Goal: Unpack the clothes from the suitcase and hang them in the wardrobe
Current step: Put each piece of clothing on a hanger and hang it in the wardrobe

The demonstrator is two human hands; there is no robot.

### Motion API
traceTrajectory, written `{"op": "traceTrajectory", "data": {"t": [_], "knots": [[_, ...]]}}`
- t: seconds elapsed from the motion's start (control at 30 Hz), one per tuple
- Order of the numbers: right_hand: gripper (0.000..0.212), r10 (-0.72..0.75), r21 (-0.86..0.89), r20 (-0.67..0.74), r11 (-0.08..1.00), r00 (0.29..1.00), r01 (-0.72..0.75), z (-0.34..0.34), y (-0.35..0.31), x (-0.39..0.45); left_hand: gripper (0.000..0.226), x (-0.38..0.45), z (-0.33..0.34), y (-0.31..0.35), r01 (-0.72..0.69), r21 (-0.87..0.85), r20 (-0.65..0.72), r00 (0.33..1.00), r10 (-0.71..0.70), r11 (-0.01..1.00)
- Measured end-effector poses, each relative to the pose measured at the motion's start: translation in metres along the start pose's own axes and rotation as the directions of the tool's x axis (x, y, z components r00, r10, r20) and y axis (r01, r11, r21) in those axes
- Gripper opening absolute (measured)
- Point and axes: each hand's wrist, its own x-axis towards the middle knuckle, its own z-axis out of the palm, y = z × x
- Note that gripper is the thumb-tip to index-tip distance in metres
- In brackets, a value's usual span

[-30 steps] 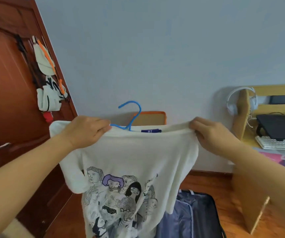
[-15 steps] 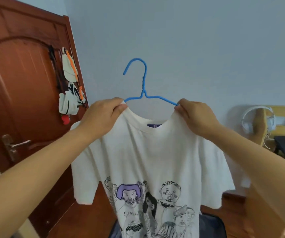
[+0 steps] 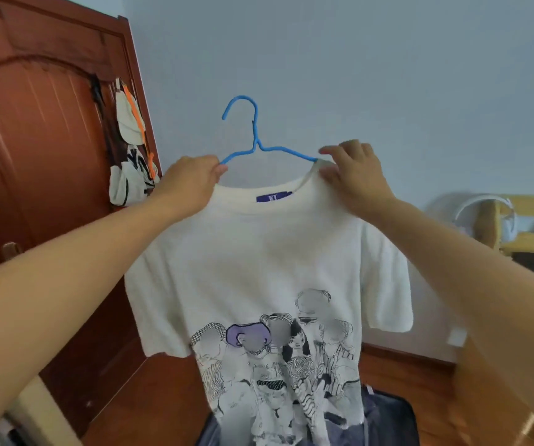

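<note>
A white T-shirt with a line-drawn crowd of figures printed across its lower front hangs at the centre of the view, held up in front of the pale blue wall. It sits on a blue wire hanger, whose hook rises toward 12 o'clock above the collar while its arms run down into the neck opening. The left hand grips the shirt's shoulder at about 10 o'clock from the collar, fingers curled over the cloth and the hanger's end. The right hand pinches the opposite shoulder at about 2 o'clock, thumb under and fingers over the fabric where the hanger arm disappears. A purple label shows inside the back of the neck. At 6 o'clock, under the hem, lies the dark open suitcase on the wooden floor. At 9 o'clock stands a reddish wooden door with white cloth bags hung at its edge. At 3 o'clock white headphones hang on a pale wooden shelf unit
</note>
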Motion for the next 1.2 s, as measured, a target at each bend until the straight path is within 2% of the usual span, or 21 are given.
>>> {"op": "traceTrajectory", "data": {"t": [0.07, 0.13, 0.2, 0.27, 0.33, 0.4, 0.47, 0.53, 0.6, 0.7, 0.77, 0.83, 0.87, 0.9, 0.93, 0.97, 1.03, 1.07, 1.1, 1.17, 1.2], "knots": [[0.053, 0.104, 0.069, -0.079, 0.993, 0.991, -0.099, 0.027, 0.002, -0.041, 0.040, 0.015, 0.005, -0.008, 0.013, 0.078, -0.076, 0.997, -0.007, 0.997], [0.052, 0.169, 0.193, -0.050, 0.969, 0.984, -0.156, 0.064, -0.009, -0.112, 0.040, 0.026, 0.006, -0.011, 0.004, 0.126, -0.146, 0.989, 0.014, 0.992], [0.056, 0.166, 0.222, 0.195, 0.953, 0.967, -0.208, 0.104, -0.024, -0.184, 0.038, 0.034, 0.003, -0.009, -0.006, 0.141, -0.180, 0.983, 0.031, 0.990], [0.068, 0.158, 0.157, 0.543, 0.946, 0.825, -0.284, 0.139, -0.027, -0.228, 0.034, 0.039, -0.001, -0.006, -0.017, 0.141, -0.191, 0.981, 0.044, 0.990], [0.076, 0.183, 0.132, 0.706, 0.915, 0.684, -0.381, 0.158, -0.029, -0.232, 0.032, 0.043, -0.009, 0.000, -0.033, 0.142, -0.215, 0.975, 0.063, 0.989], [0.073, 0.195, 0.195, 0.633, 0.896, 0.749, -0.398, 0.160, -0.033, -0.203, 0.033, 0.049, -0.020, 0.007, -0.058, 0.182, -0.240, 0.966, 0.102, 0.982], [0.067, 0.191, 0.293, 0.434, 0.894, 0.880, -0.339, 0.153, -0.042, -0.156, 0.033, 0.060, -0.040, 0.014, -0.068, 0.226, -0.282, 0.950, 0.132, 0.972], [0.065, 0.202, 0.416, 0.227, 0.864, 0.953, -0.282, 0.140, -0.055, -0.108, 0.034, 0.078, -0.066, 0.018, -0.030, 0.251, -0.353, 0.928, 0.120, 0.967], [0.062, 0.253, 0.506, 0.070, 0.825, 0.965, -0.253, 0.133, -0.068, -0.070, 0.033, 0.098, -0.100, 0.019, 0.045, 0.279, -0.434, 0.897, 0.084, 0.959], [0.061, 0.377, 0.601, -0.057, 0.753, 0.924, -0.270, 0.131, -0.082, -0.030, 0.032, 0.122, -0.153, 0.017, 0.152, 0.274, -0.531, 0.847, 0.018, 0.950], [0.059, 0.441, 0.577, -0.206, 0.776, 0.873, -0.256, 0.131, -0.086, -0.017, 0.032, 0.132, -0.185, 0.015, 0.198, 0.260, -0.589, 0.808, -0.007, 0.945], [0.056, 0.425, 0.443, -0.228, 0.847, 0.876, -0.295, 0.147, -0.069, -0.021, 0.031, 0.140, -0.214, 0.010, 0.253, 0.240, -0.636, 0.770, -0.045, 0.937], [0.057, 0.381, 0.320, -0.059, 0.883, 0.923, -0.344, 0.164, -0.061, -0.032, 0.030, 0.141, -0.227, 0.006, 0.284, 0.227, -0.657, 0.751, -0.069, 0.931], [0.058, 0.331, 0.173, 0.241, 0.910, 0.912, -0.376, 0.178, -0.057, -0.052, 0.029, 0.140, -0.237, 0.000, 0.314, 0.220, -0.669, 0.738, -0.092, 0.924], [0.057, 0.308, 0.032, 0.524, 0.925, 0.794, -0.379, 0.191, -0.053, -0.079, 0.029, 0.138, -0.241, -0.006, 0.339, 0.210, -0.669, 0.734, -0.118, 0.917], [0.054, 0.280, -0.068, 0.667, 0.946, 0.691, -0.317, 0.197, -0.047, -0.098, 0.029, 0.139, -0.243, -0.011, 0.358, 0.209, -0.663, 0.736, -0.137, 0.910], [0.042, 0.205, -0.113, 0.769, 0.976, 0.606, -0.187, 0.185, -0.039, -0.111, 0.032, 0.133, -0.235, -0.022, 0.379, 0.215, -0.632, 0.757, -0.167, 0.900], [0.037, 0.203, -0.111, 0.767, 0.976, 0.608, -0.186, 0.173, -0.038, -0.102, 0.032, 0.128, -0.228, -0.028, 0.380, 0.215, -0.618, 0.766, -0.176, 0.899], [0.034, 0.251, -0.122, 0.702, 0.964, 0.667, -0.235, 0.163, -0.035, -0.083, 0.032, 0.126, -0.219, -0.033, 0.375, 0.212, -0.603, 0.777, -0.181, 0.903], [0.031, 0.339, 0.028, 0.389, 0.925, 0.857, -0.379, 0.138, -0.041, -0.040, 0.032, 0.117, -0.202, -0.035, 0.344, 0.221, -0.556, 0.813, -0.172, 0.913], [0.030, 0.319, 0.167, 0.201, 0.920, 0.926, -0.353, 0.129, -0.052, -0.020, 0.033, 0.114, -0.195, -0.033, 0.325, 0.235, -0.542, 0.826, -0.155, 0.916]]}}
